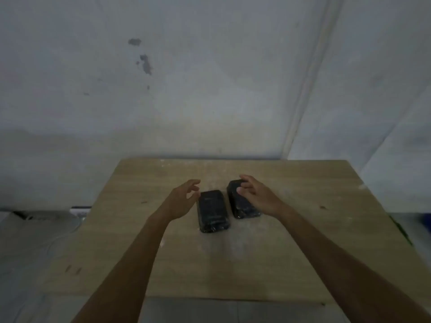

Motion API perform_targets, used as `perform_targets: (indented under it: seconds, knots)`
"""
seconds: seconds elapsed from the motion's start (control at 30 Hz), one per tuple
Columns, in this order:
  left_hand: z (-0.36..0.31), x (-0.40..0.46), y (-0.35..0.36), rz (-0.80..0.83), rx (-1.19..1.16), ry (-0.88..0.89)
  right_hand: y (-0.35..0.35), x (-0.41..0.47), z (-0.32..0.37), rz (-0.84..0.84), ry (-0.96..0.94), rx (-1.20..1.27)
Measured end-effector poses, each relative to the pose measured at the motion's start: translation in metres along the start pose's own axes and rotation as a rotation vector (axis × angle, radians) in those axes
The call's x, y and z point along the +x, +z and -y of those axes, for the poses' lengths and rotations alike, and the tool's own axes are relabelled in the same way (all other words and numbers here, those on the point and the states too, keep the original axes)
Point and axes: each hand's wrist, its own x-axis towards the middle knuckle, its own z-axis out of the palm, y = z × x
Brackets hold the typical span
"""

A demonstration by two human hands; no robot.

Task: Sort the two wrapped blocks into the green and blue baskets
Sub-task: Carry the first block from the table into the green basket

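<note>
Two dark blocks wrapped in shiny film lie side by side near the middle of a wooden table [303, 241]. The left block [213, 212] is flat on the wood, long side running away from me. The right block [241, 201] sits a little farther back. My left hand [183, 201] hovers just left of the left block, fingers spread and curled, holding nothing. My right hand [257, 197] reaches over the right block with fingers bent at its far end and thumb touching its top; no firm grip shows. Only slivers of green [402, 231] and blue [423, 221] show at the table's right edge.
A stained grey wall stands right behind the table's far edge. On the floor to the left lie a white power strip [80, 210] and loose cables [44, 217]. Tiled floor shows below the table's near edge.
</note>
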Motion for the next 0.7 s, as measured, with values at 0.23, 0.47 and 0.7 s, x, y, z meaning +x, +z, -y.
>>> perform_targets:
  seconds: [0.23,0.47,0.7]
  knots:
    - [0.052,0.008,0.042,0.008,-0.099,-0.098,0.064,0.024,-0.051,0.139,0.177,-0.005]
    - [0.116,0.069,0.059,0.114,-0.038,-0.116,0.147,0.054,-0.094,-0.15,0.363,-0.035]
    - [0.149,0.147,0.076,0.244,0.159,-0.011,0.183,0.078,-0.11,-0.384,0.496,-0.133]
